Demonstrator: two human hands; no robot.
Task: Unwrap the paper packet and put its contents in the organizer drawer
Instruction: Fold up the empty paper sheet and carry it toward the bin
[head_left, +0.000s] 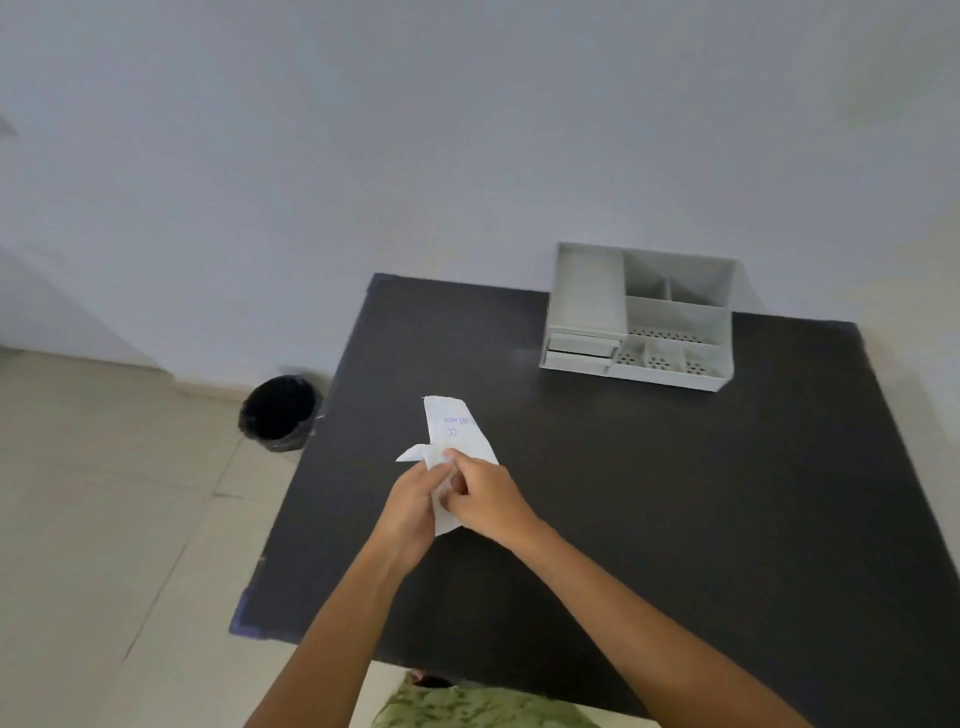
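Both hands grip the white paper packet above the black counter: the left hand steadies it while the right hand pinches a fold, apparently to peel it open. The organizer waits well apart by the wall.

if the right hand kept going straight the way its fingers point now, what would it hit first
The left hand, probably. The right hand points left across the paper packet that both pinch, so the left's fingers lie right in its line; depth is hard to judge.

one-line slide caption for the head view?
Both hands, left hand and right hand, unfold a white paper packet above the black table; grey organizer behind.
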